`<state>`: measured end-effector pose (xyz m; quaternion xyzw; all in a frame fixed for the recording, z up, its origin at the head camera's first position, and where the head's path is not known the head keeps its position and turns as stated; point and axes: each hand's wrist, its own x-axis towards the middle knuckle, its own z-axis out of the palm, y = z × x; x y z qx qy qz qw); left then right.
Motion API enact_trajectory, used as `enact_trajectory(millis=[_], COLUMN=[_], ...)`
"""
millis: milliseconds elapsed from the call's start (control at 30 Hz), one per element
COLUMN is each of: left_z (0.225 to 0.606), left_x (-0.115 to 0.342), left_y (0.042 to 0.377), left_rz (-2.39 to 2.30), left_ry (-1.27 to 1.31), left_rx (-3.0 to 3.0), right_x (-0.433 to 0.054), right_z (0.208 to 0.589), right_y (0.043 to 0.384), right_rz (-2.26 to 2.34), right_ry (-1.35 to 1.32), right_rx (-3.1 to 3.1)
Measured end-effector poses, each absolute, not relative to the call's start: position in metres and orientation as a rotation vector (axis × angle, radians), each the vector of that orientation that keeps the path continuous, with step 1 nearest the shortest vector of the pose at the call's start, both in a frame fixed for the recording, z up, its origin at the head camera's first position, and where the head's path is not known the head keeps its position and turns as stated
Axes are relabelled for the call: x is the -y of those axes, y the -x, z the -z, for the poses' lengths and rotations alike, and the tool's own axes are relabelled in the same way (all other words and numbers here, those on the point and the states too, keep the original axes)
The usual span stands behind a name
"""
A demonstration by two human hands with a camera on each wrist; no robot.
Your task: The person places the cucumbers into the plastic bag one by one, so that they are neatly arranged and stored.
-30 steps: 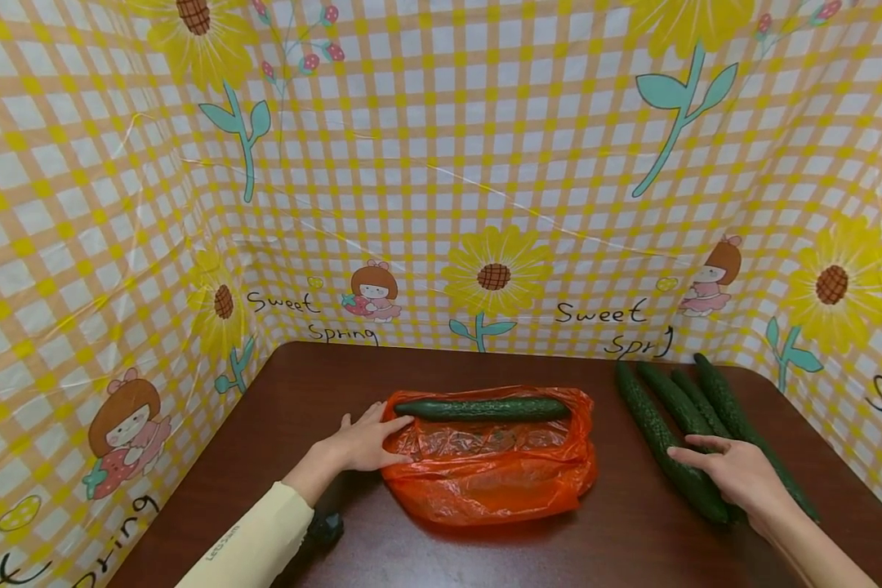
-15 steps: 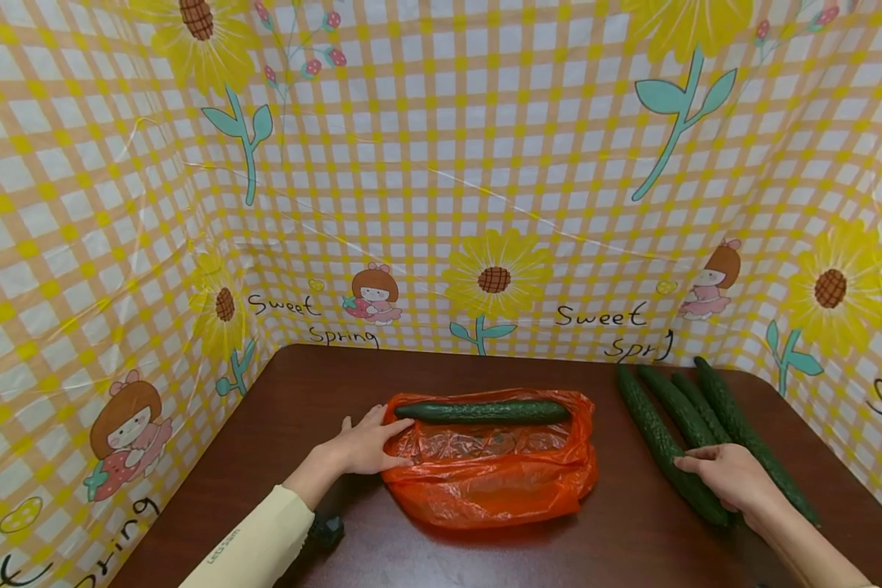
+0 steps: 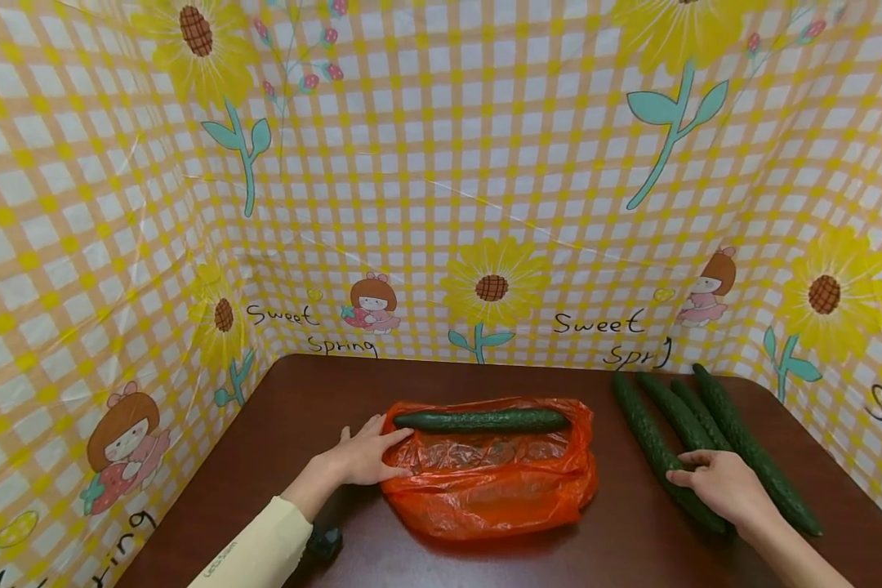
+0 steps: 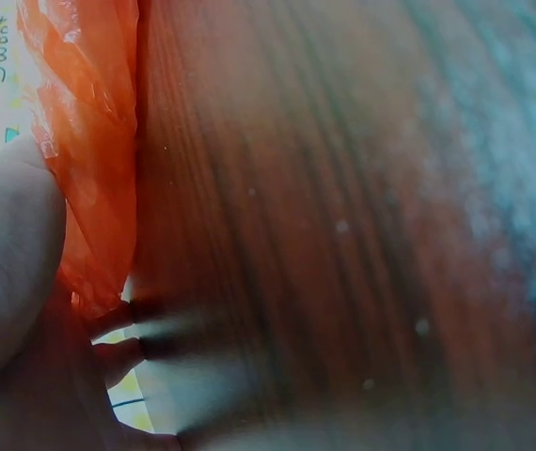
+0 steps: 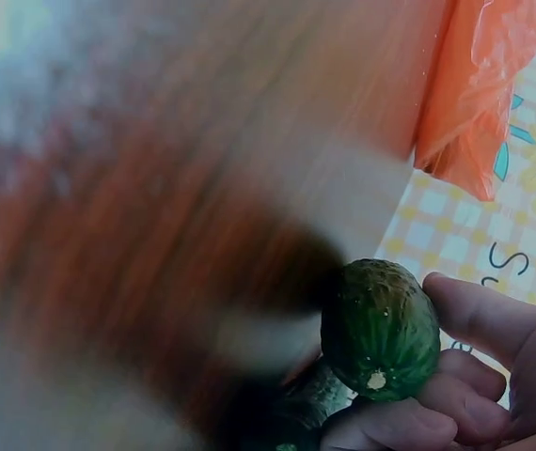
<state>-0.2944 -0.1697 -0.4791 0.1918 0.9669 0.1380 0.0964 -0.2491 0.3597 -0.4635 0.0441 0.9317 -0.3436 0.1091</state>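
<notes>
An orange plastic bag (image 3: pixel 485 506) lies on the dark table with its mouth spread wide. One cucumber (image 3: pixel 485 421) lies crosswise in the mouth, along the far rim. My left hand (image 3: pixel 360 457) rests at the bag's left end, fingers spread and fairly straight, touching the plastic. To the right, my right hand (image 3: pixel 728 487) grips the leftmost cucumber (image 3: pixel 638 420) of a group near its closer end. The right wrist view shows that cucumber's blunt end (image 5: pixel 381 329) between the thumb (image 5: pixel 480 315) and curled fingers.
Several more cucumbers (image 3: pixel 742 441) lie side by side just right of the gripped one. A small black object (image 3: pixel 327 541) sits by the left sleeve (image 3: pixel 260 547). Checked sunflower cloth (image 3: pixel 441 196) walls the table (image 3: pixel 323 384) at the back and sides.
My right hand's fingers have closed from lying loosely over the cucumbers to gripping the leftmost one. My left hand stays at the bag. The head view has tilted up slightly.
</notes>
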Motion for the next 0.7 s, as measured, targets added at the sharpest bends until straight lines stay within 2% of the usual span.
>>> enact_trajectory(millis=[700], left_z=[0.480], left_x=[0.170], left_y=[0.292], left_rz=[-0.411], left_ry=[-0.574], left_rx=[-2.859], right_x=[-0.339], right_z=[0.464], right_y=[0.241], right_rz=[1.177], right_ry=[-0.109], right_rx=[-2.702])
